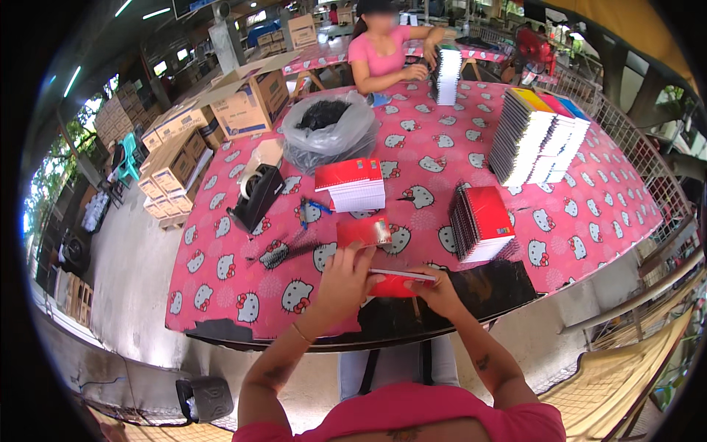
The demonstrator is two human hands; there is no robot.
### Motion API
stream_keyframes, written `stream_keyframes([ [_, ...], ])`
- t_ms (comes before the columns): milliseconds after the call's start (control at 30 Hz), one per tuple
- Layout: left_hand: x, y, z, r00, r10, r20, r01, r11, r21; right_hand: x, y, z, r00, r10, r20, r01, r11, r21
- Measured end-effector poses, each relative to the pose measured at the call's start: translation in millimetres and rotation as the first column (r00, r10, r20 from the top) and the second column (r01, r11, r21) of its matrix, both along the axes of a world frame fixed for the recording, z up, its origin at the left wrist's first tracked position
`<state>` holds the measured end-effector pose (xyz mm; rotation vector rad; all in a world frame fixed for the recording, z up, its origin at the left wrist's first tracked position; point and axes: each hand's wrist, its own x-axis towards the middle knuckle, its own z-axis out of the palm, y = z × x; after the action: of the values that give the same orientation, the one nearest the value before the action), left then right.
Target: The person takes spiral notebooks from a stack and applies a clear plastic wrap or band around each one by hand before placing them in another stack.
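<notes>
My right hand (437, 292) is closed around the right end of a small red notebook (394, 286), tilted so that its white page edge shows. My left hand (343, 278) is bent at the notebook's left end, with the thumb against it; some of its fingers are hidden. Just past the left fingertips lies another red-covered piece (368, 231), flat on the table. A stack of red-covered page blocks (356, 193) stands beyond it. To the right rises a pile of red notebooks with dark spiral coils (482, 221). Loose black coils (283, 254) lie left of my left hand.
A black tape dispenser (258, 197), a blue-handled tool (314, 208) and a clear bag of black coils (330, 136) occupy the left side. Tall notebook stacks (532, 140) stand at far right. Across the table (423, 144), a person in pink (383, 55) handles another stack. Cartons (250, 103) stand left.
</notes>
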<state>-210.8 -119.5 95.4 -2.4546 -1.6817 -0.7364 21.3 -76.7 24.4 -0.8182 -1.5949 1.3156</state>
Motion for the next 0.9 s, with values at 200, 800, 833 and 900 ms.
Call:
stream_keyframes([
  [200, 33, -38, -59, 0.982, 0.152, -0.113, -0.140, 0.984, 0.109, -8, -24, 42, 0.989, -0.120, -0.087, 0.107, 0.985, -0.135],
  [800, 51, -4, 6, 0.988, 0.153, -0.025, -0.144, 0.966, 0.214, -1, -38, 37, 0.975, -0.140, -0.171, 0.100, 0.969, -0.224],
  [833, 53, -8, 5, 0.992, 0.114, -0.062, -0.104, 0.983, 0.149, -1, -38, 37, 0.974, -0.144, -0.173, 0.103, 0.968, -0.227],
  [900, 57, -22, -4, 0.991, 0.028, -0.134, -0.026, 1.000, 0.012, 2, -37, 37, 0.968, -0.144, -0.206, 0.093, 0.967, -0.239],
])
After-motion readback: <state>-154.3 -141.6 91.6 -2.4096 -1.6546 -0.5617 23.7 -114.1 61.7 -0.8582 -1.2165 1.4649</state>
